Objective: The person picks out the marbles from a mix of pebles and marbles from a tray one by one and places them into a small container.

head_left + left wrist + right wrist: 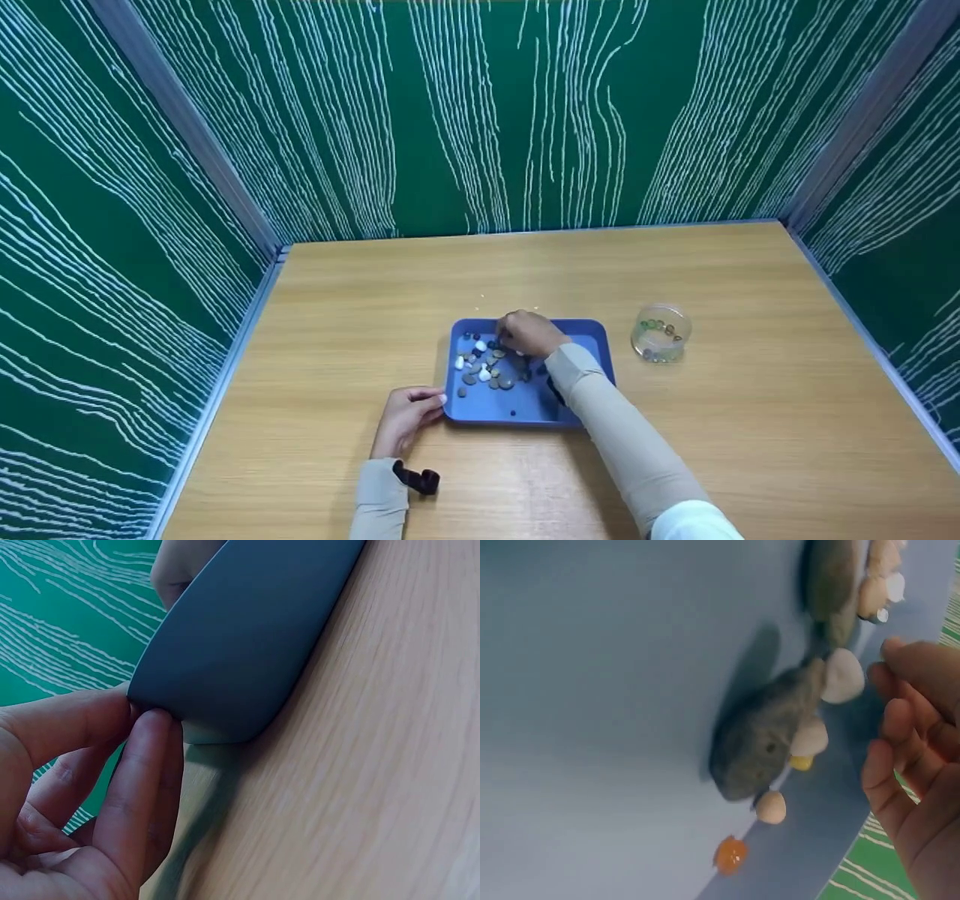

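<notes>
My left hand (405,416) pinches the near left corner of a shallow blue tray (480,409). In the left wrist view, fingers and thumb meet at the rim of the tray's outer wall (225,637). Over the tray's far side is my right hand (531,334), reaching down among pebbles. Its fingers are loosely bent, with nothing visible between them in the right wrist view. Near those fingertips lies a white pebble (844,676), beside a large dark grey stone (754,739). A small orange piece (730,854) lies farther off.
Brown, white and dark pebbles (470,379) spread over the tray's left half. Right of the tray stands a clear round container (660,334) with glassy pieces inside. Small pale bits lie behind the tray on the wooden table (337,322). Green walls with white lines enclose the table.
</notes>
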`<state>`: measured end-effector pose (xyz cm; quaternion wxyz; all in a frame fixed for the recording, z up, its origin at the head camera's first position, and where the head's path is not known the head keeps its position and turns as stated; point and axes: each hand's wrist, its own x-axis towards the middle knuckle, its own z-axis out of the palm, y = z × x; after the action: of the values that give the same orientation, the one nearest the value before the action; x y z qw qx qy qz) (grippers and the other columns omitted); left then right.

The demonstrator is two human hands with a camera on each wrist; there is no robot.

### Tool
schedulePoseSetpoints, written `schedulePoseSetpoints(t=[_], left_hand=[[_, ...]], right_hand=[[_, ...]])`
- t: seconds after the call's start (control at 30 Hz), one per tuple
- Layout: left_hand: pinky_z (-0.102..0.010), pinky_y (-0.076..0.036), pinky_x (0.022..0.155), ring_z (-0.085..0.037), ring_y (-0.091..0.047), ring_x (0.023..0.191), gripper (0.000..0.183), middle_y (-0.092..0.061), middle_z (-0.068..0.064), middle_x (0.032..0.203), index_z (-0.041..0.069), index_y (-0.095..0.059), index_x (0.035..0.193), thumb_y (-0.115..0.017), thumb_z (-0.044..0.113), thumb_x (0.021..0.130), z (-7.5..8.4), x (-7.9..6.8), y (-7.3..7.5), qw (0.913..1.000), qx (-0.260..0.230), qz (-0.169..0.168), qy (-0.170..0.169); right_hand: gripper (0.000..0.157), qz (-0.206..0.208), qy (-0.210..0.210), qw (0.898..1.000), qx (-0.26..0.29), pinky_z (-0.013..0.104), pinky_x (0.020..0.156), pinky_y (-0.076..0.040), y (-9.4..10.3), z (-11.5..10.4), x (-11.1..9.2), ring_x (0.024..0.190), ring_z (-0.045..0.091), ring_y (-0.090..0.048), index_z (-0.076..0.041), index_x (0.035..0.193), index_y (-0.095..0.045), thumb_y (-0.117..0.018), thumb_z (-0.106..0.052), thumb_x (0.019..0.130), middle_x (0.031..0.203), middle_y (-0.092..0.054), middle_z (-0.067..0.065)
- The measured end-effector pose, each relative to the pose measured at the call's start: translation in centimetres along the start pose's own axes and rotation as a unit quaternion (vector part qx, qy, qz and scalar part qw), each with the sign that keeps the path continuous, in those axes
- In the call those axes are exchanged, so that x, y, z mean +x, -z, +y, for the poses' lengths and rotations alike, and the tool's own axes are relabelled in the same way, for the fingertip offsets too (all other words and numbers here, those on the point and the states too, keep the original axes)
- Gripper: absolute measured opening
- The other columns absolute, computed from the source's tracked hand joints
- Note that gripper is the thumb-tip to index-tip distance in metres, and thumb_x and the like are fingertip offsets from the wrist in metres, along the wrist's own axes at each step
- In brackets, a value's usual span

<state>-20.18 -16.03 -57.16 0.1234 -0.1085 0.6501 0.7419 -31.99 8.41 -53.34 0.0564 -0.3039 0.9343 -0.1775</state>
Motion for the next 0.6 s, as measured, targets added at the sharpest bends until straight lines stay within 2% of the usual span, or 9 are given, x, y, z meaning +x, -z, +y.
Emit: schedulePoseSetpoints(t=[0.17,0.33,0.6], left_hand=[[-0.031,-0.060,0.085,-0.017,-0.068,0.086,0.034,-0.069,-0.015,0.097,-0.020,-0.058,0.113,-0.067,-0.007,0.083,0.0,0.0,0.0,1.0000,-0.006,-0.005,-0.002],[-0.033,-0.059,0.085,-0.017,-0.069,0.086,0.034,-0.069,-0.018,0.100,-0.020,-0.058,0.113,-0.067,-0.007,0.083,0.1,-0.2,0.0,1.0000,-0.002,-0.006,-0.006],[-0.029,-0.060,0.081,-0.013,-0.068,0.080,0.033,-0.069,-0.013,0.095,-0.019,-0.059,0.111,-0.068,-0.006,0.082,0.0,-0.2,-0.1,1.0000,0.005,0.005,0.001]], right_hand=[[0.020,-0.030,-0.045,0.998,0.046,0.026,0.066,-0.058,1.0,0.1,-0.3,0.074,0.012,-0.063,-0.006,0.109,-0.072,-0.063,-0.015,0.093,0.104,-0.072,0.008],[0.023,-0.054,-0.087,0.989,0.109,0.026,0.070,-0.058,2.1,0.1,-0.9,0.077,0.012,-0.063,-0.009,0.113,-0.071,-0.062,-0.018,0.094,0.105,-0.070,0.005],[0.024,-0.048,-0.082,0.987,0.132,0.025,0.071,-0.058,3.5,0.5,-1.9,0.078,0.014,-0.064,-0.008,0.112,-0.070,-0.064,-0.021,0.093,0.100,-0.070,0.004]])
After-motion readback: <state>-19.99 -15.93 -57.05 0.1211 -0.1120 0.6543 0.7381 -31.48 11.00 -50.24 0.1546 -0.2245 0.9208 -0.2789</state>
